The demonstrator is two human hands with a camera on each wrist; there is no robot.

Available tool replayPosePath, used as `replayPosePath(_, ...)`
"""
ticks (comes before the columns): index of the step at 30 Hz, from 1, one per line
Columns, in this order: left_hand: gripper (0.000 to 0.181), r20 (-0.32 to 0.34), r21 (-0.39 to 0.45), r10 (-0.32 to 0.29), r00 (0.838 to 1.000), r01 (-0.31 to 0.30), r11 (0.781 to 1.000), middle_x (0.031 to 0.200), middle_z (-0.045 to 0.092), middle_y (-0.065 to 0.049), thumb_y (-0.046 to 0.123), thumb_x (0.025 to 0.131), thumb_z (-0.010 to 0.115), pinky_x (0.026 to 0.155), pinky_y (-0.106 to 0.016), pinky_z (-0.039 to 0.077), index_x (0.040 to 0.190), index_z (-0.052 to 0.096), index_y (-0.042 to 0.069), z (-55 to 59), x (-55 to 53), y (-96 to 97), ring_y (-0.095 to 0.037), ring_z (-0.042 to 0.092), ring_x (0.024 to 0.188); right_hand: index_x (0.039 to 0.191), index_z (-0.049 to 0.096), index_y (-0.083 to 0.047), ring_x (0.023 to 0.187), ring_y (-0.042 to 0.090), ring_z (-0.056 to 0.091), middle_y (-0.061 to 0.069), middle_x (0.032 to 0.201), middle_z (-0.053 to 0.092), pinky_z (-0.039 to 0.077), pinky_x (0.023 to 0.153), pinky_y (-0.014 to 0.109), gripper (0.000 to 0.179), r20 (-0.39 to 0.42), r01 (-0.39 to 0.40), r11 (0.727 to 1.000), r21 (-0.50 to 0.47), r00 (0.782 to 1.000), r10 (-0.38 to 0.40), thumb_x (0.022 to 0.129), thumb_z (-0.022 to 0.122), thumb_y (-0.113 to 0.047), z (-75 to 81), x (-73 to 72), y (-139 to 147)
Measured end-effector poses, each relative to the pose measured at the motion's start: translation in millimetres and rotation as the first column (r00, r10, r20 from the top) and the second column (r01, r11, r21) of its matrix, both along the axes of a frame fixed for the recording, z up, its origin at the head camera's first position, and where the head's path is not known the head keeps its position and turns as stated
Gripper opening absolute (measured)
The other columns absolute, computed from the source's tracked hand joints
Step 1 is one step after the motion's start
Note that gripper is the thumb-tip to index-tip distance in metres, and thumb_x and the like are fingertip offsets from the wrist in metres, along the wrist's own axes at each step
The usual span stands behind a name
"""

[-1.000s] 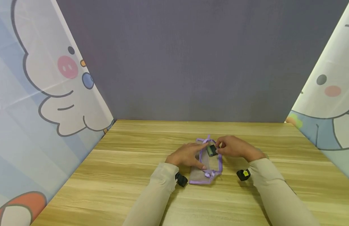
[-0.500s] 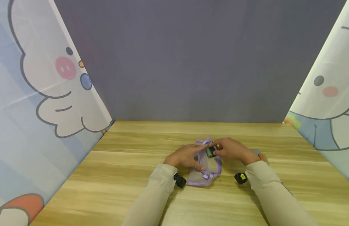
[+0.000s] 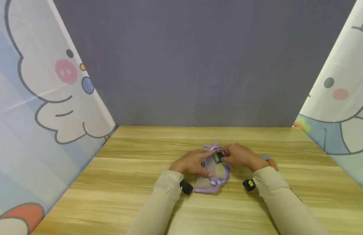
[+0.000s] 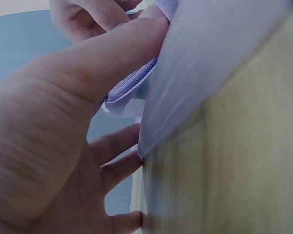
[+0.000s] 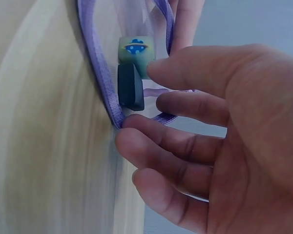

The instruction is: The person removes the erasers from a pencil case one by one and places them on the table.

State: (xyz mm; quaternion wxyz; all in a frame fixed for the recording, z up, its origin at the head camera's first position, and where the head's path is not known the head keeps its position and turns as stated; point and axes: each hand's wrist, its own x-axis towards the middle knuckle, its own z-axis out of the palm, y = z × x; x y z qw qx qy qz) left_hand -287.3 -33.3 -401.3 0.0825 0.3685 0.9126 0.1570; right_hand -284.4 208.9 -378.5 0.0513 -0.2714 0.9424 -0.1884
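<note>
A see-through mesh pouch (image 3: 203,184) with purple trim lies mid-table, its mouth spread wide. My left hand (image 3: 196,162) rests over its left side, index finger and thumb stretched apart at the opening. In the left wrist view, the thumb reaches past the purple edging (image 4: 132,80); other fingertips come down at the mesh and table. Inside the opening are a pale green block (image 5: 137,48) with a blue dotted print and a small dark block (image 5: 130,87) against it. My right hand (image 5: 244,131) is at the pouch's right edge, fingers loosely bent, thumb tip beside the green block.
Several flat orange, green and grey-blue pieces (image 3: 271,162) show partly behind the right wrist. Black wrist cameras hang under the left sleeve (image 3: 186,187) and the right sleeve (image 3: 249,185). A grey panel (image 3: 184,65) stands along the table's back edge.
My right hand has moved slightly left, bringing the dark block against the green one, and its fingers have loosened from it. The left hand keeps its place on the pouch.
</note>
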Motion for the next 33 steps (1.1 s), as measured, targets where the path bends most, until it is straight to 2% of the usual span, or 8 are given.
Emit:
replayPosePath(5,0.100,-0.030,-0.006,-0.013,0.999,0.012,1.000,0.160,0.033,0.001,0.052,0.082,0.080,0.115,-0.062,0.021,0.161,0.024,0.030,-0.7,-1.1,-0.6,-0.022,0.031,0.146,0.128,0.065,0.003,0.082,0.014,0.065,0.007,0.101,0.073,0.055,0.078,0.043,0.042,-0.031,-0.007,1.000,0.019,0.999,0.008,0.092,0.070,-0.018,-1.4,-0.8,-1.3)
replayPosePath(12,0.099,-0.005,0.004,0.003,1.000,-0.003,1.000,0.161,0.031,0.002,0.052,0.082,0.080,0.117,-0.060,0.017,0.160,0.024,0.033,-1.7,0.1,-0.9,-0.020,0.029,0.146,0.122,0.069,0.000,0.085,0.016,0.064,0.004,0.098,0.071,0.055,0.078,0.043,0.037,-0.011,0.016,0.999,0.028,1.000,-0.016,0.090,0.072,-0.019,-1.6,0.1,-2.8)
replayPosePath(20,0.098,0.010,-0.004,0.021,1.000,-0.021,1.000,0.162,0.030,0.002,0.052,0.082,0.080,0.117,-0.062,0.014,0.160,0.024,0.035,0.9,0.9,1.5,-0.022,0.028,0.147,0.130,0.065,0.001,0.069,0.012,0.055,-0.005,0.081,0.063,0.049,0.068,0.035,0.045,-0.013,0.004,0.998,0.065,1.000,-0.003,0.089,0.072,-0.018,-0.8,-1.6,-3.0)
replayPosePath(31,0.097,0.012,-0.006,0.030,0.999,-0.030,1.000,0.162,0.031,0.002,0.053,0.082,0.079,0.118,-0.061,0.013,0.160,0.024,0.037,-0.3,1.3,0.8,-0.023,0.028,0.147,0.120,0.069,-0.002,0.082,0.016,0.059,0.002,0.097,0.068,0.053,0.077,0.044,0.041,-0.068,0.011,0.998,0.057,0.998,-0.007,0.086,0.075,-0.024,-6.9,-1.7,-4.1)
replayPosePath(33,0.097,0.015,0.001,0.032,0.999,-0.032,0.999,0.162,0.030,0.002,0.053,0.082,0.079,0.118,-0.061,0.012,0.160,0.023,0.037,0.1,1.5,0.2,-0.023,0.027,0.148,0.117,0.068,-0.002,0.081,0.016,0.059,0.001,0.095,0.067,0.053,0.076,0.044,0.041,-0.065,0.011,0.999,0.053,0.998,-0.008,0.085,0.076,-0.026,-6.4,-1.6,-4.5)
